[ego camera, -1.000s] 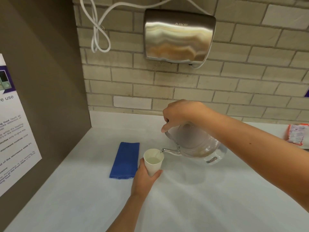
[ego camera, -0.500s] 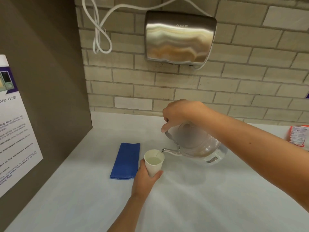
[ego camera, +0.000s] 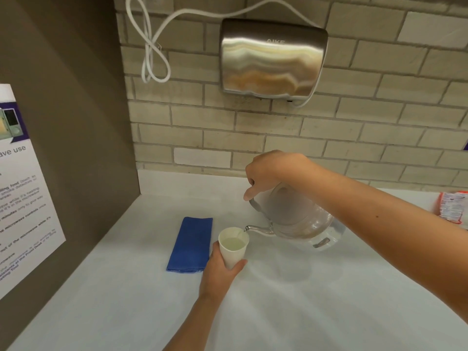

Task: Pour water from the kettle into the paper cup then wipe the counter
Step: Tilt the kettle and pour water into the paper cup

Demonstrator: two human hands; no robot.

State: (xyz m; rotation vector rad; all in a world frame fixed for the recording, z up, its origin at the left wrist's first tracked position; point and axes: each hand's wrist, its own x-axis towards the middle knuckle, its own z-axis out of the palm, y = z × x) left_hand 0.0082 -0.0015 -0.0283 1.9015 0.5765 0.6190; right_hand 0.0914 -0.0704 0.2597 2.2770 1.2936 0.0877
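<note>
pouring | right hand (ego camera: 272,171) fingers clenching tilted kettle (ego camera: 295,216), spout over paper cup (ego camera: 233,245) | left hand (ego camera: 220,269) grasping cup, steadying it mid-bench (ego camera: 304,300) | blue cloth (ego camera: 191,244) waiting beside, toward left edge

Counted on the bench (ego camera: 304,312): one kettle (ego camera: 296,216), one paper cup (ego camera: 233,247), one blue cloth (ego camera: 191,244), one snack packet (ego camera: 453,207). Wall: one hand dryer (ego camera: 272,59), one notice (ego camera: 22,188).

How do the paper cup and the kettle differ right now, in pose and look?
The paper cup is upright, opaque white; the kettle is tipped, of clear glass. The cup is smaller. The left hand wraps the cup; the right hand holds the kettle from above. Both hold water.
</note>
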